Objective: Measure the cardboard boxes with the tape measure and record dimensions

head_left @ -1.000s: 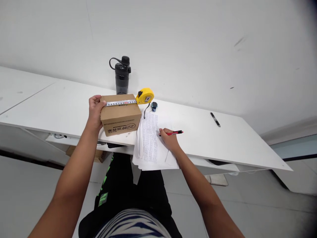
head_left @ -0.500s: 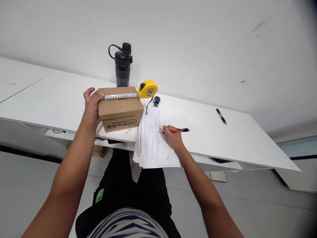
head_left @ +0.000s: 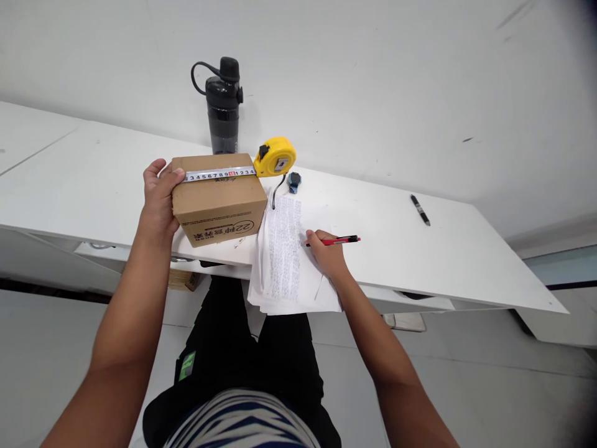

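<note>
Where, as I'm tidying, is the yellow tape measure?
In the head view, the tape measure is left of centre, at the right edge of the cardboard box, near the black bottle.

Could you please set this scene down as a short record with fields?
Left hand: gripping left end of cardboard box, thumb on tape blade
Tape measure: yellow case at box's right end, blade across top
Right hand: holding red pen over papers
Behind box: black bottle, upright
Beyond papers: small watch-like object
Farther right: black pen
</note>
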`<action>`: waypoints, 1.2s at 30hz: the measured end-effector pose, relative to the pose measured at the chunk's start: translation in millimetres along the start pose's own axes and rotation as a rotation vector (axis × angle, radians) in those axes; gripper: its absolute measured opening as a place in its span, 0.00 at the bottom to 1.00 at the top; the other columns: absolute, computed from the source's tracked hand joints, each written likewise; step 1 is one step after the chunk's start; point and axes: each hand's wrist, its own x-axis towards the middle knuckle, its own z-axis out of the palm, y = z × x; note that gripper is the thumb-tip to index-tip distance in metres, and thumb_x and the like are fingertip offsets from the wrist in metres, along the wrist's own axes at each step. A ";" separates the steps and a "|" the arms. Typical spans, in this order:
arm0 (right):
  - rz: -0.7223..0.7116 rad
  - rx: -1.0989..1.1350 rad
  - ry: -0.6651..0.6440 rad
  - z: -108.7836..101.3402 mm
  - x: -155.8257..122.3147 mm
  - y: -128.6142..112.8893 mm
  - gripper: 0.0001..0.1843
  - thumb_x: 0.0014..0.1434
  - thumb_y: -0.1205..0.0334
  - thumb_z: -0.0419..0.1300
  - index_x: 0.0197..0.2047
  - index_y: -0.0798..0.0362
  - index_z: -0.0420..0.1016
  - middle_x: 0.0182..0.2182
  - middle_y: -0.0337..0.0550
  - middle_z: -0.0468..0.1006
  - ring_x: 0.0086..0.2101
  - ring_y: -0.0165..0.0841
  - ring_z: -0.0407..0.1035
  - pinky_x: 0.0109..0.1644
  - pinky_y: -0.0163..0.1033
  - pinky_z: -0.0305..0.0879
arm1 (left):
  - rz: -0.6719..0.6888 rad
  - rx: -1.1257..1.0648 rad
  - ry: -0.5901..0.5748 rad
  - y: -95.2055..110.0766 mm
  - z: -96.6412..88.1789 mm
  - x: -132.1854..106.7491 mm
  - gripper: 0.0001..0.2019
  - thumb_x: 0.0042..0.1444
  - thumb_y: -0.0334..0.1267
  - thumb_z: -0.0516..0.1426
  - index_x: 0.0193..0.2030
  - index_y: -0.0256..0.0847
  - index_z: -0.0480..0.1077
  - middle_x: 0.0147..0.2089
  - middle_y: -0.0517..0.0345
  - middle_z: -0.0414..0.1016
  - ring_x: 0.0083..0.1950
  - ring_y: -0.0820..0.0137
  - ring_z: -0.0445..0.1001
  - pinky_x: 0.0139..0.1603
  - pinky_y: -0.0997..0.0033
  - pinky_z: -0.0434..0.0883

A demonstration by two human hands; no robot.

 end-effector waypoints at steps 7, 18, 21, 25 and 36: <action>-0.006 0.006 -0.052 -2.3 1.2 1.8 0.20 0.59 0.52 0.57 0.19 0.51 0.68 0.20 0.38 0.69 0.26 0.32 0.62 0.34 0.40 0.59 | -0.049 0.031 0.058 5.1 5.1 0.7 0.29 0.37 0.26 0.67 0.44 0.42 0.58 0.37 0.63 0.69 0.34 0.75 0.69 0.32 0.76 0.69; 0.027 0.045 0.005 0.1 -0.9 -5.3 0.19 0.58 0.52 0.57 0.18 0.50 0.66 0.19 0.37 0.66 0.26 0.32 0.60 0.34 0.40 0.59 | -0.031 0.042 -0.015 7.6 2.4 -2.2 0.31 0.33 0.31 0.71 0.43 0.45 0.60 0.36 0.63 0.71 0.35 0.74 0.70 0.35 0.74 0.71; 0.016 0.041 -0.021 -0.6 -0.2 -4.6 0.20 0.58 0.50 0.58 0.19 0.51 0.68 0.21 0.38 0.69 0.27 0.33 0.61 0.35 0.40 0.60 | -0.040 0.052 -0.026 6.9 -0.3 -0.8 0.30 0.35 0.32 0.71 0.43 0.45 0.59 0.37 0.62 0.71 0.36 0.73 0.71 0.36 0.74 0.71; 0.012 0.031 -0.009 -0.4 -1.4 -3.6 0.20 0.58 0.50 0.57 0.19 0.50 0.67 0.20 0.37 0.67 0.27 0.32 0.60 0.35 0.40 0.59 | -0.025 0.071 -0.036 6.1 -2.6 0.2 0.30 0.35 0.33 0.71 0.42 0.45 0.60 0.36 0.63 0.70 0.36 0.73 0.71 0.36 0.73 0.72; -0.053 0.051 -0.001 1.2 -1.4 -1.2 0.20 0.56 0.49 0.56 0.18 0.50 0.67 0.19 0.37 0.68 0.27 0.33 0.62 0.36 0.39 0.59 | -0.106 0.257 0.016 14.9 -8.9 -2.4 0.27 0.35 0.39 0.69 0.42 0.46 0.61 0.39 0.61 0.69 0.36 0.70 0.72 0.35 0.71 0.69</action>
